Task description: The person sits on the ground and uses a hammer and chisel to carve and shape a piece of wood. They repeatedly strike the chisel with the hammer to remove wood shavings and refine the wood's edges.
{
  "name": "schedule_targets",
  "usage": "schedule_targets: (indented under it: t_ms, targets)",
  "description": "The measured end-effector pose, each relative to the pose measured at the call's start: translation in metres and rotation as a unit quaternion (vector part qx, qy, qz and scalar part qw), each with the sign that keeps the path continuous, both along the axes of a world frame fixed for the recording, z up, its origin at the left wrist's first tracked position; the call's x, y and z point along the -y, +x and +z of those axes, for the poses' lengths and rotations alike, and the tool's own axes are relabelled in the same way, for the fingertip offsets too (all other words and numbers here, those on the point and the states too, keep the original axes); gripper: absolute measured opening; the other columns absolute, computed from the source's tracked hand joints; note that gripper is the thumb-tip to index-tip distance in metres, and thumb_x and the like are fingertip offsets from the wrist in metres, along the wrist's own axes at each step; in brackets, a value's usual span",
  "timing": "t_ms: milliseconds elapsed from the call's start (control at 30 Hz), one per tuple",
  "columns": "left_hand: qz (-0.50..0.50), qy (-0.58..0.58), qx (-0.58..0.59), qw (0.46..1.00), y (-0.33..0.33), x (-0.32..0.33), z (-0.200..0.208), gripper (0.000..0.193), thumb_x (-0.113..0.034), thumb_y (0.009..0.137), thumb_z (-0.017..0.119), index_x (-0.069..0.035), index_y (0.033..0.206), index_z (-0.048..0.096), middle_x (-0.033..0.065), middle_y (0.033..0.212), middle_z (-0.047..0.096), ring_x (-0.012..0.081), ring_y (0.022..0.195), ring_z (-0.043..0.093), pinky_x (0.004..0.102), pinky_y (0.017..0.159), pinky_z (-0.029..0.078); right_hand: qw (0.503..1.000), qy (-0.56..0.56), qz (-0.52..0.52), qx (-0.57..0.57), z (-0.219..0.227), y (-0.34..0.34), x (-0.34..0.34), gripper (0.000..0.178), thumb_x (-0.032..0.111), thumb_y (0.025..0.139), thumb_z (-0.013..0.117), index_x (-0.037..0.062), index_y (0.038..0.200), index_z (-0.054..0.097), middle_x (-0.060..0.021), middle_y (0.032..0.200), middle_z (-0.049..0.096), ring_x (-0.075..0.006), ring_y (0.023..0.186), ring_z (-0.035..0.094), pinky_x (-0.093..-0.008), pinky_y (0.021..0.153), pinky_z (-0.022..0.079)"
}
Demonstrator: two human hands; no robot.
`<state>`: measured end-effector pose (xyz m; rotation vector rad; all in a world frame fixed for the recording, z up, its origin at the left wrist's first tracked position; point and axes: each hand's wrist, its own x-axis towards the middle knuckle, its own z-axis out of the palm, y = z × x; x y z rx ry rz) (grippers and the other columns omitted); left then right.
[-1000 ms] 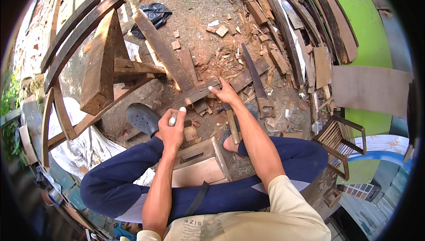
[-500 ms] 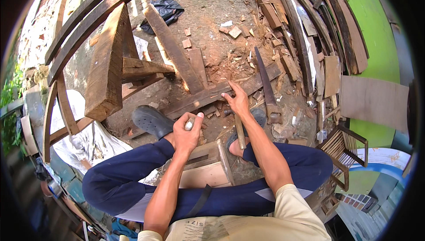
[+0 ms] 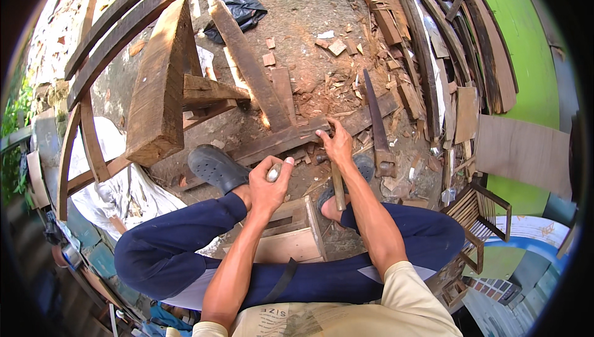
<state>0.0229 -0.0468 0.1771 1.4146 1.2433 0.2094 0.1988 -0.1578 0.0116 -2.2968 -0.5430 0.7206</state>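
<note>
My left hand [image 3: 268,187] is wrapped round a handle whose rounded, pale shiny end [image 3: 273,173] pokes out by the thumb; the rest of that tool is hidden. With thumb and forefinger, my right hand [image 3: 338,146] grips the end of a dark wooden board [image 3: 272,143] lying across the ground before my feet. Under my right wrist stands a hammer [image 3: 338,190], its wooden handle tilted toward me and its head partly covered. A handsaw [image 3: 375,114] rests to the right of that hand, its blade pointing away across another plank [image 3: 370,114].
A heavy wooden frame with a thick beam [image 3: 154,89] rises at the left. Stacked planks [image 3: 427,46] line the right side. Between my legs sits a wooden box [image 3: 288,238]. Wood scraps [image 3: 337,47] and a black plastic bag [image 3: 242,12] lie on the dirt ground.
The whole view has shifted slightly, so the scene sits a little further right. Both hands keep nearly the same pose and hold.
</note>
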Motion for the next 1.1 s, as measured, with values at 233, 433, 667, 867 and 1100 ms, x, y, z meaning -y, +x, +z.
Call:
schedule_targets:
  t_ms: [233,433,667,867,1100]
  targets:
    - [-0.003,0.002,0.015,1.0,-0.001,0.001,-0.005,0.035,-0.028,0.094,0.075,-0.001,0.076,0.062,-0.0021,0.06,0.052,0.0051,0.059,0.045,0.0273,0.052,0.039,0.98,0.101,-0.103,-0.136,-0.011,0.008,0.002,0.053,0.042,0.101,0.066,0.0027,0.135,0.061,-0.0183,0.124,0.071,-0.0322,0.118,0.067,-0.0382,0.101,0.05]
    - [0.002,-0.005,0.025,1.0,-0.001,0.002,-0.003,0.036,-0.028,0.095,0.075,-0.001,0.074,0.061,-0.0024,0.058,0.052,0.0045,0.055,0.044,0.0268,0.049,0.037,0.982,-0.067,-0.092,-0.15,-0.026,0.03,-0.04,0.094,0.078,0.099,0.021,-0.0015,0.108,0.07,-0.0275,0.112,0.069,-0.0433,0.108,0.065,-0.048,0.1,0.046]
    - [0.013,-0.011,0.022,1.0,0.0,-0.001,-0.004,0.035,-0.027,0.095,0.075,-0.001,0.075,0.061,-0.0028,0.058,0.052,0.0042,0.055,0.044,0.0264,0.049,0.037,0.968,-0.115,-0.173,-0.14,-0.04,0.031,-0.067,0.099,0.079,0.098,0.016,0.0067,0.088,0.083,-0.0255,0.096,0.074,-0.0436,0.1,0.068,-0.0483,0.097,0.049]
    - [0.017,-0.024,0.015,0.999,-0.001,-0.006,-0.006,0.035,-0.027,0.095,0.075,-0.001,0.075,0.062,-0.0029,0.059,0.052,0.0039,0.057,0.046,0.0257,0.05,0.038,0.969,-0.142,-0.163,-0.122,-0.055,0.036,-0.064,0.088,0.073,0.1,0.024,0.0095,0.086,0.084,-0.0277,0.097,0.074,-0.0453,0.102,0.068,-0.0469,0.099,0.049]
    - [0.027,-0.029,0.025,0.999,0.0,-0.01,-0.001,0.034,-0.026,0.096,0.074,-0.001,0.077,0.063,-0.0027,0.061,0.056,0.0045,0.059,0.052,0.0253,0.053,0.043,0.968,-0.153,-0.155,-0.124,-0.073,0.043,-0.066,0.078,0.068,0.101,0.031,0.0081,0.097,0.082,-0.0267,0.108,0.073,-0.0453,0.104,0.068,-0.0475,0.098,0.049]
